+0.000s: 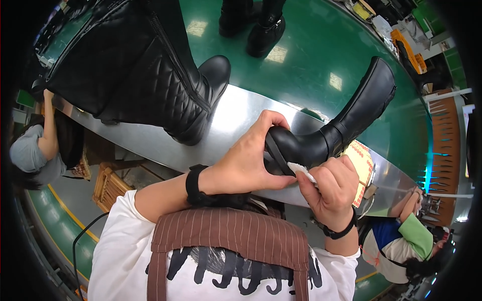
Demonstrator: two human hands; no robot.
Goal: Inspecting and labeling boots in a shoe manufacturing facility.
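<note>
A black boot (311, 143) lies on its side across the metal edge of the bench, its shaft pointing to the far right. My left hand (246, 155) is wrapped round its toe end, thumb below and fingers over the far side. In my right hand (331, 188) a small white cloth (303, 172) is pinched between thumb and fingers, pressed against the boot near the sole edge. The thumbs of both hands come close together there. Part of the boot's sole is hidden behind my left hand.
A tall black quilted boot (165, 75) stands at left on the metal ledge (241, 110). More black boots (263, 35) stand on the green surface (301, 60) beyond. Printed yellow sheets (359, 168) lie by my right hand. Other people work at left (37, 150) and right (401, 241).
</note>
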